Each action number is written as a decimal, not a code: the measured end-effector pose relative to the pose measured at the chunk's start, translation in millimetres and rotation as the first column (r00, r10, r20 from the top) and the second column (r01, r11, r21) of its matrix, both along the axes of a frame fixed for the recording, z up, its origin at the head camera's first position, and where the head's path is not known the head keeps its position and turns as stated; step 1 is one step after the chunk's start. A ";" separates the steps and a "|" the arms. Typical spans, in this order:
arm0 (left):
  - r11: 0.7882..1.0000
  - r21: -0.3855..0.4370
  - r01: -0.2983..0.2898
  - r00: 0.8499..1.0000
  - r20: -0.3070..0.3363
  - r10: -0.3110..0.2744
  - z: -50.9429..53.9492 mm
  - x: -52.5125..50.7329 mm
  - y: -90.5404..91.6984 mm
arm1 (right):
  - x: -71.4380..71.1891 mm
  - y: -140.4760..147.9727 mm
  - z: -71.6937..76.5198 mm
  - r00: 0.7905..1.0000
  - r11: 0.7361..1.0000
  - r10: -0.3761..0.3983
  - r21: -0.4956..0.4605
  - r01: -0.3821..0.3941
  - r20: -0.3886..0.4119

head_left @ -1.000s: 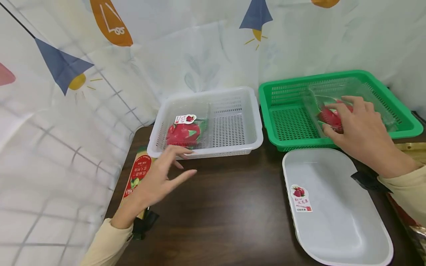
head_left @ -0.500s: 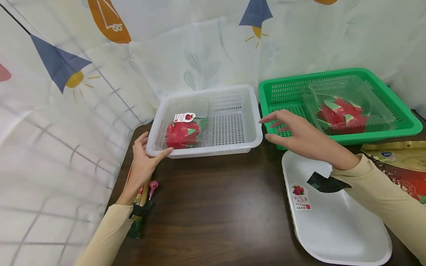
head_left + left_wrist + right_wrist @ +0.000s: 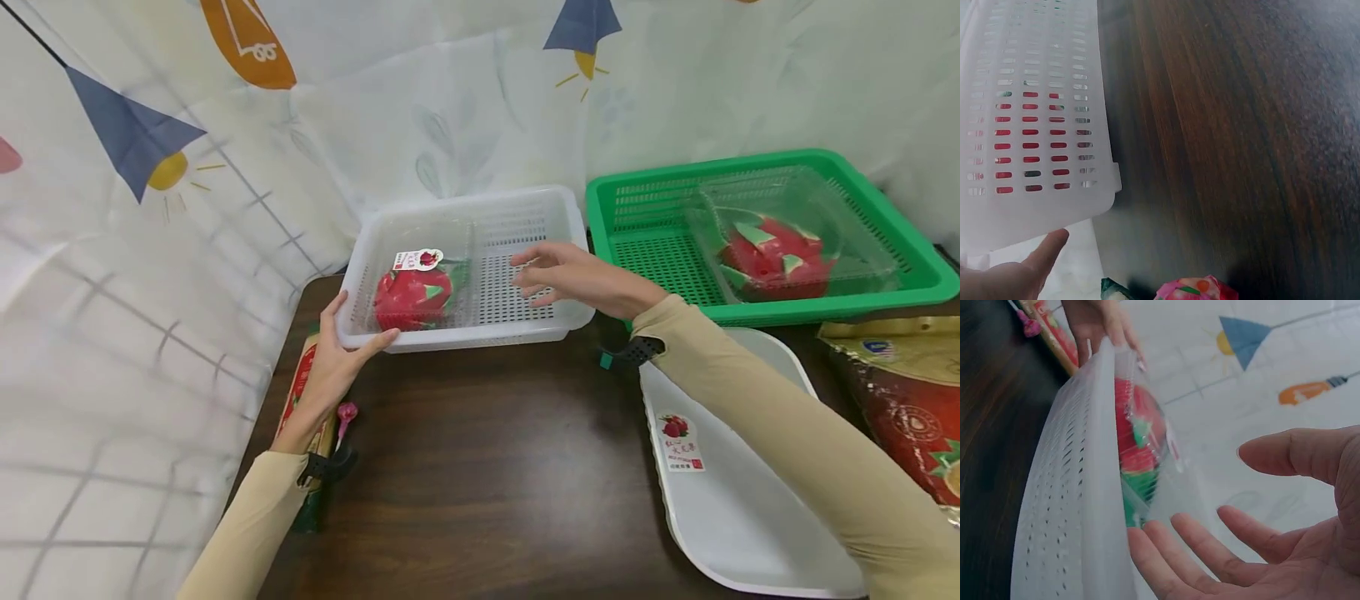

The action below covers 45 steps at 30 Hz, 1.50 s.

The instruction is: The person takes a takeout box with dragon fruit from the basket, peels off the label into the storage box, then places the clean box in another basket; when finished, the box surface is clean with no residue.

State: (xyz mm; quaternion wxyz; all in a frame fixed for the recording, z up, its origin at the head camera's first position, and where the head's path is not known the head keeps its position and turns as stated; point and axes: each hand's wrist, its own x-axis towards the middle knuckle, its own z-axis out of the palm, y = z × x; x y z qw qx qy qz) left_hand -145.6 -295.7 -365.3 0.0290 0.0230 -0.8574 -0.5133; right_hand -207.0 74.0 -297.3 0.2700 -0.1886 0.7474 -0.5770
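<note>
At the white perforated plastic basket (image 3: pixel 480 337), both hands have arrived: the left hand (image 3: pixel 327 367) grips the near left corner, and the right hand (image 3: pixel 573 275), now away from the green perforated plastic basket (image 3: pixel 600 223), reaches over the right end, fingers apart, holding nothing. Attention seemingly shifts whiteward, where a red dragon fruit (image 3: pixel 411 302) sits boxed in clear plastic; another boxed one (image 3: pixel 772 258) lies in the green.
</note>
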 end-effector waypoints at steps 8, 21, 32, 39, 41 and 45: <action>1.000 0.005 0.007 1.000 0.002 -0.007 -1.7 -4.3 1.3 | -28.4 -33.6 -20.3 0.982 0.999 -0.041 -0.019 0.046 0.186; 1.000 0.003 0.004 1.000 0.008 -0.004 -0.2 -4.1 3.5 | -35.1 -74.8 -29.9 0.931 0.998 -0.060 0.037 0.050 0.359; 1.000 -0.009 0.011 1.000 0.011 -0.011 -0.5 -3.1 0.6 | -34.1 -87.2 -32.7 0.912 0.989 -0.143 0.031 0.142 0.385; 1.000 -0.019 0.005 1.000 0.019 -0.005 -0.3 -1.5 -1.1 | -32.2 -94.6 -34.0 0.889 0.977 -0.193 -0.004 0.214 0.416; 1.000 -0.017 0.006 1.000 0.018 -0.006 0.0 -1.1 -1.4 | -31.0 -95.4 -32.9 0.888 0.975 -0.192 -0.026 0.223 0.418; 1.000 -0.014 0.003 1.000 0.017 -0.002 0.2 -0.7 -1.8 | -28.1 -96.5 -31.7 0.888 0.968 -0.180 -0.082 0.236 0.423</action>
